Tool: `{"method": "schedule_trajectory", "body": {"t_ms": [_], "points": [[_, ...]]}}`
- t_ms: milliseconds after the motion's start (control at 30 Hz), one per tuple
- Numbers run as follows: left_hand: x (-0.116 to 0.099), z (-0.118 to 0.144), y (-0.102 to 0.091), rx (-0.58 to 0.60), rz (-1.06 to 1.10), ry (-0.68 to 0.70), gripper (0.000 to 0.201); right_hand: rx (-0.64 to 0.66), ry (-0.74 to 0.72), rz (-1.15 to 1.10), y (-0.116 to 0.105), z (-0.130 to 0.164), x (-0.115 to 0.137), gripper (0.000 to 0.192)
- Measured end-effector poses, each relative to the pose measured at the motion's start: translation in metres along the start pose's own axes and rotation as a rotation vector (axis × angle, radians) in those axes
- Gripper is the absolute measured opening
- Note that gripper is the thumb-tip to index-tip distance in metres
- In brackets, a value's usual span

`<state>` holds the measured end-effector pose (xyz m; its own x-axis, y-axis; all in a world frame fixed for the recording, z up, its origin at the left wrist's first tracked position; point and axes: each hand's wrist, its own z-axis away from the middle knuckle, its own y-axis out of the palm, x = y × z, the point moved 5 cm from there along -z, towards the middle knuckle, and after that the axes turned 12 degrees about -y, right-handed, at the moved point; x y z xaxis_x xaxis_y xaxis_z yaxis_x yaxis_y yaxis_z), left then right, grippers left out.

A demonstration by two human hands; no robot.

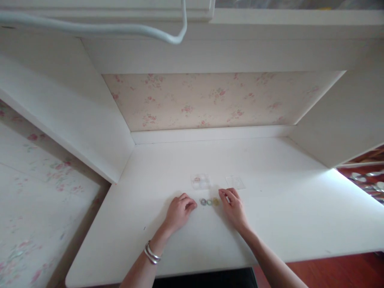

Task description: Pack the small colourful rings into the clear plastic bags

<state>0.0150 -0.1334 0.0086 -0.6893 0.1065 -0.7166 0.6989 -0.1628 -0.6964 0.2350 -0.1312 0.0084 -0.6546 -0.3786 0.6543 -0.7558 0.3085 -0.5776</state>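
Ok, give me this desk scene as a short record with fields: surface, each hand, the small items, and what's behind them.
surface: white desk set in a white alcove
left hand: left hand rests on the desk, fingers curled, just left of the rings; bracelets on the wrist
right hand: right hand rests on the desk, fingertips next to the yellowish ring
small items: three small rings in a row between the hands, grey, greenish, yellowish
behind: clear plastic box and clear lid lying apart
back wall: floral wallpaper

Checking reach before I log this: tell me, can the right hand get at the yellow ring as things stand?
Probably yes. The right hand rests on the white desk right beside the yellow ring, its fingertips almost at it, with nothing between them.
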Motion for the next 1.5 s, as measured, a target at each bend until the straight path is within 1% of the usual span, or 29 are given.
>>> {"method": "schedule_trajectory", "body": {"t_ms": [100, 167, 267, 333, 400, 500, 633, 767, 867, 933, 1033, 1133, 1267, 1367, 1500], "points": [[0.001, -0.004, -0.003, 0.018, 0.097, -0.034, 0.031, 0.036, -0.062, -0.029, 0.0, 0.018, 0.019, 0.026], [0.0, -0.007, -0.006, 0.025, 0.144, -0.043, 0.034, 0.128, -0.156, -0.01, 0.006, 0.027, 0.037, 0.023], [-0.005, -0.012, -0.011, 0.022, 0.19, -0.049, 0.034, 0.29, -0.312, 0.117, 0.019, 0.035, 0.062, 0.022], [-0.009, -0.017, -0.013, 0.002, 0.2, -0.054, 0.034, 0.342, -0.353, 0.207, 0.027, 0.037, 0.071, 0.023], [-0.012, -0.024, -0.015, -0.035, 0.188, -0.055, 0.034, 0.349, -0.354, 0.267, 0.033, 0.035, 0.074, 0.024], [-0.015, -0.04, -0.014, -0.091, 0.138, -0.041, 0.033, 0.344, -0.339, 0.299, 0.038, 0.032, 0.074, 0.024], [-0.016, -0.067, -0.01, -0.134, 0.08, 0.0, 0.031, 0.363, -0.348, 0.293, 0.039, 0.032, 0.073, 0.014], [-0.017, -0.092, -0.005, -0.189, 0.028, 0.027, 0.027, 0.372, -0.372, 0.303, 0.04, 0.034, 0.072, 0.013], [-0.015, -0.104, -0.001, -0.218, 0.004, 0.021, 0.023, 0.387, -0.389, 0.314, 0.042, 0.035, 0.073, 0.014], [-0.013, -0.108, 0.001, -0.221, -0.004, 0.011, 0.022, 0.389, -0.392, 0.313, 0.042, 0.035, 0.074, 0.014], [-0.011, -0.104, 0.001, -0.234, 0.002, 0.01, 0.023, 0.382, -0.38, 0.292, 0.04, 0.033, 0.073, 0.016], [-0.011, -0.094, -0.005, -0.265, 0.04, 0.018, 0.026, 0.382, -0.364, 0.254, 0.039, 0.031, 0.072, 0.016], [-0.005, -0.076, -0.015, -0.29, 0.109, -0.035, 0.029, 0.392, -0.352, 0.24, 0.04, 0.03, 0.072, 0.013], [0.001, -0.061, -0.018, -0.265, 0.149, -0.071, 0.03, 0.422, -0.379, 0.295, 0.045, 0.031, 0.075, 0.012], [0.005, -0.041, -0.017, -0.208, 0.19, -0.082, 0.029, 0.507, -0.428, 0.369, 0.053, 0.032, 0.081, 0.012]]}}
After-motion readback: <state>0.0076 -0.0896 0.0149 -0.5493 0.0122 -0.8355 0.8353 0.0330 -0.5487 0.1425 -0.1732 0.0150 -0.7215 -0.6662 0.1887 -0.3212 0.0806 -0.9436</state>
